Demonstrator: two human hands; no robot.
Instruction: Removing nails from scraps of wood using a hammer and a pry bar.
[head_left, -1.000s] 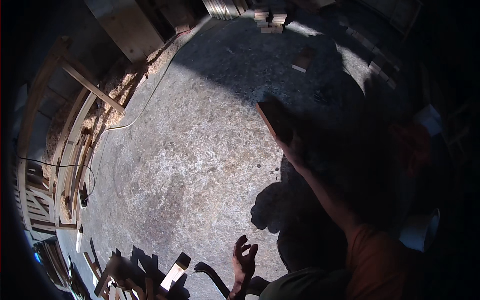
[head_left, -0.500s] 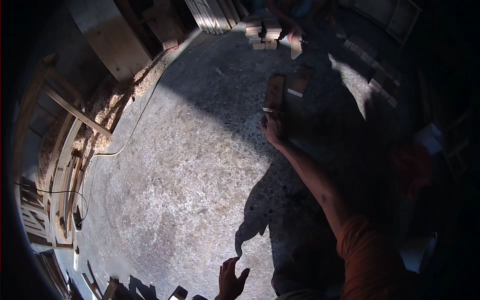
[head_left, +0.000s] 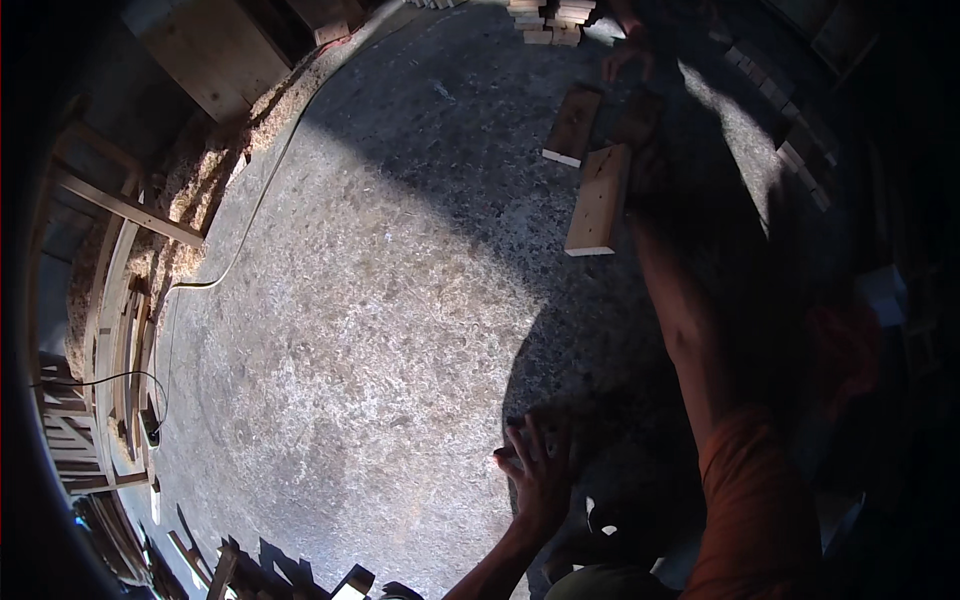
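Note:
My right hand (head_left: 647, 168) reaches forward in shadow, closed along the right side of a pale wooden block (head_left: 600, 205). Sunlight falls on that block's broad face and near end; most of my fingers are hidden or dark. Just beyond it a browner wooden block (head_left: 573, 125) lies on the floor, and a dim wooden block (head_left: 636, 115) sits to the right of that one. Nearer to me, my left hand (head_left: 542, 478) is held low over the floor at the shadow's edge, fingers spread, holding nothing.
Another person's hand (head_left: 628, 62) reaches in at the far side, near a stack of wooden blocks (head_left: 550, 22). More blocks (head_left: 800, 170) form a row at the right. A cable (head_left: 250, 235) runs along sawdust (head_left: 200, 200) and lumber on the left. Wood offcuts (head_left: 250, 570) lie at the lower left.
My right hand has left the near end of the browner block and is now at a pale block that did not show before. My left hand has moved forward and right, fingers spreading. The view has shifted.

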